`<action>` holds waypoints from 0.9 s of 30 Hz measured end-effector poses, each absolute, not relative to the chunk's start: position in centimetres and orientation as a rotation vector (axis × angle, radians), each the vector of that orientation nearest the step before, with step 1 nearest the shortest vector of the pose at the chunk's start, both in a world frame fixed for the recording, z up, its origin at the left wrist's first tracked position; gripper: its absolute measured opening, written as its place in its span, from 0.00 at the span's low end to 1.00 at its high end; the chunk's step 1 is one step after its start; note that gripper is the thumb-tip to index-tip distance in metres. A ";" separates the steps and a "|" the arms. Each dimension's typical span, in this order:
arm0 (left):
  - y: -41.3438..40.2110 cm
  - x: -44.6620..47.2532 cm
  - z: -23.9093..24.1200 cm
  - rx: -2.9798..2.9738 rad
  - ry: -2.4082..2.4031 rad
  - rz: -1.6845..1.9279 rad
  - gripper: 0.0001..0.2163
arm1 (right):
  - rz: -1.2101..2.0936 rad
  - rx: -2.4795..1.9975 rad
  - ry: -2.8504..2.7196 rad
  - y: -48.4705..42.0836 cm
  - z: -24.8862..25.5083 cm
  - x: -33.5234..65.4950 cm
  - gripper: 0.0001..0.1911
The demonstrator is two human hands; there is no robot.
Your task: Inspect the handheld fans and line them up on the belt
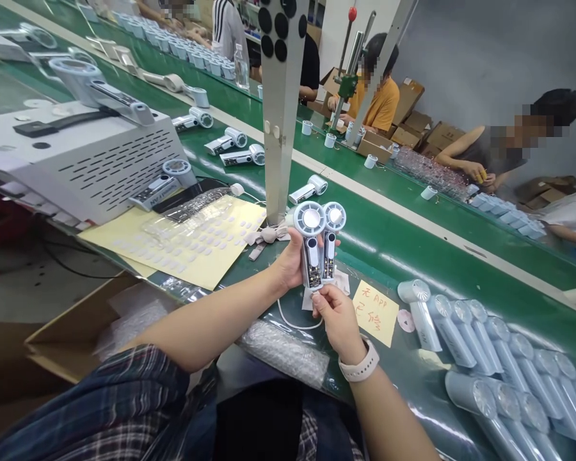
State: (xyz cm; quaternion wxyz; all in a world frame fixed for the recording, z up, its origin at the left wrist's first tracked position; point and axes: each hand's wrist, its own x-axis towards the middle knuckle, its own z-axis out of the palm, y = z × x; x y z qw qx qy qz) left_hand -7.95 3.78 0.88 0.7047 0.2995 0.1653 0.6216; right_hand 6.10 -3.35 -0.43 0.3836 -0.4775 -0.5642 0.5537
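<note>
My left hand point(290, 262) is wrapped round the handles of two small white handheld fans point(317, 246), held upright side by side above the green table edge. Their round heads face me. My right hand point(333, 314), with a white watch on the wrist, pinches the bottom end of the fans' handles from below. A white cable point(292, 320) loops under the hands.
Pale blue fans point(499, 358) lie in rows at the right. A yellow handwritten note point(377, 314) and a yellow sticker sheet point(192, 237) lie on the table. A grey metal box point(77, 153) stands left, a white post point(281, 109) ahead. More fans ride the green conveyor point(403, 237); other people work beyond it.
</note>
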 end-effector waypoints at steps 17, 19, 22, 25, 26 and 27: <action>3.5 -7.5 0.8 0.680 0.388 1.447 0.33 | 1.447 -1.180 -1.312 -3.7 -0.8 6.2 0.23; 3.5 -7.3 0.6 0.692 0.389 1.461 0.33 | 1.446 -1.157 -1.248 -4.0 -1.2 5.8 0.24; 3.6 -7.1 0.5 0.694 0.385 1.473 0.33 | 1.422 -1.124 -1.251 -4.2 -1.5 5.4 0.24; 3.6 -7.1 0.5 0.674 0.379 1.471 0.33 | 1.303 -1.106 -1.404 -4.1 -1.1 5.4 0.21; 3.6 -7.2 0.7 0.647 0.374 1.472 0.33 | 1.244 -1.096 -1.467 -4.1 -0.9 5.4 0.20; 3.7 -7.2 0.8 0.608 0.365 1.471 0.33 | 1.180 -1.078 -1.521 -4.1 -0.7 5.4 0.19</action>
